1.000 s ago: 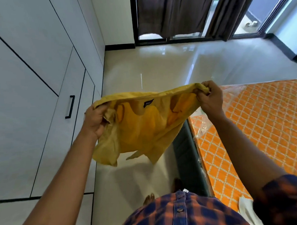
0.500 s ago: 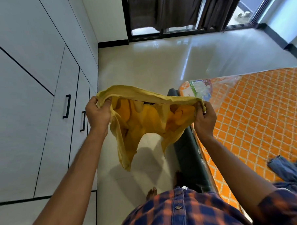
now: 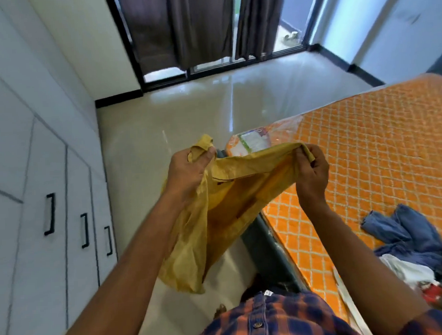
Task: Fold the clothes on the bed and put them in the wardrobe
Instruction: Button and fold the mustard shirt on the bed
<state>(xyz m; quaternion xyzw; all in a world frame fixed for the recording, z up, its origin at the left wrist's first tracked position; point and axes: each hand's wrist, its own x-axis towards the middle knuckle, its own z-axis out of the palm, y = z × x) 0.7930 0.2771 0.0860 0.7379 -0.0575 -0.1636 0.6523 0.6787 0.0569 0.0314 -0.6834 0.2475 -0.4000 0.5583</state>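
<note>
Along the left side stands the white wardrobe (image 3: 37, 160), its doors closed, with three black handles (image 3: 49, 214) in a row on the lower doors. Beside it, the glossy pale floor (image 3: 142, 135) runs back to dark curtains (image 3: 183, 29) hanging over a black-framed glass door.

In the middle, the left hand (image 3: 187, 171) grasps one end of the yellow shirt (image 3: 217, 218), fingers curled round a bunched fold that pokes up above the knuckles. The shirt is in the air above the floor, between wardrobe and bed. Its top edge is stretched between the two hands, and the rest hangs down loosely over the left forearm. A small dark mark near the top edge may be a neck label, though it is too blurred to be sure. The right hand (image 3: 311, 173) pinches the other end of that edge between thumb and fingers.

To the right lies the bed (image 3: 366, 148), its orange lattice-patterned mattress partly under clear plastic at the near corner. On it, at the far right, sits a heap of clothes (image 3: 407, 235), blue with white below.
</note>
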